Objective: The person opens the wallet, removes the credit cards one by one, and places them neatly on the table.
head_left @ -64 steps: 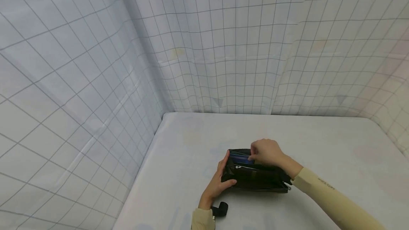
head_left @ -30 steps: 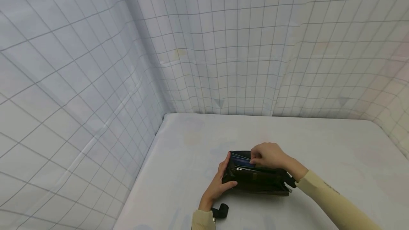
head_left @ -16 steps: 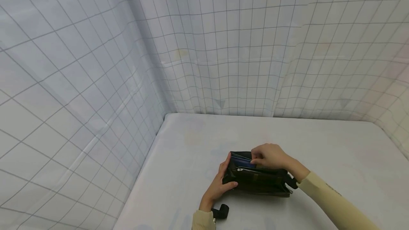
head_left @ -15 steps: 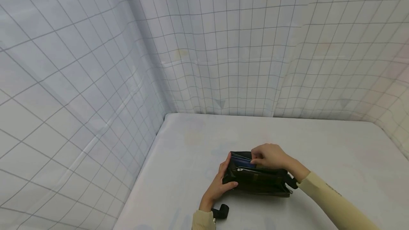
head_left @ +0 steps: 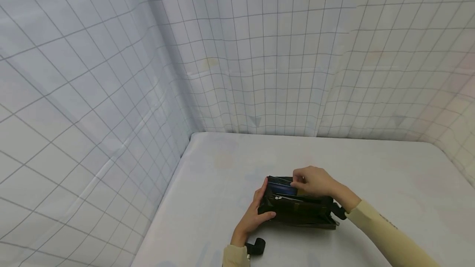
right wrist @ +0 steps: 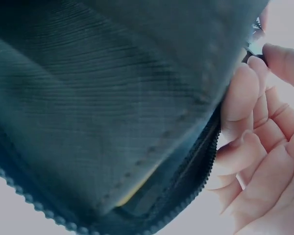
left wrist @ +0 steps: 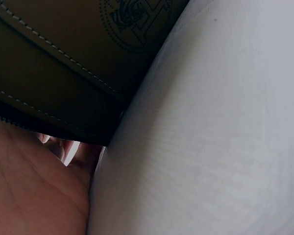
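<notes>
A dark wallet (head_left: 297,214) lies opened out on the white bench (head_left: 208,176), its mouth gaping upward; the left hand (head_left: 252,217) holds its left end, fingers along the outer edge and thumb bent over the near side; the right hand (head_left: 313,179) reaches over the far half, thumb and fingers curled and apparently pinching one of the cards (head_left: 280,188) in the slots there, though the fingers cover most of the contact. A silver zip pull (head_left: 277,197) shows on the inner pocket, just below the cards; in the left wrist view the wallet's outside is brown, with pale stitching (left wrist: 63,54) and a round emblem (left wrist: 134,19); in the right wrist view the toothed zip (right wrist: 213,152) runs right beside the curled fingers. Both sleeves (head_left: 386,230) are pale yellow; gridded white cloth (head_left: 256,52) hangs behind the bench.
</notes>
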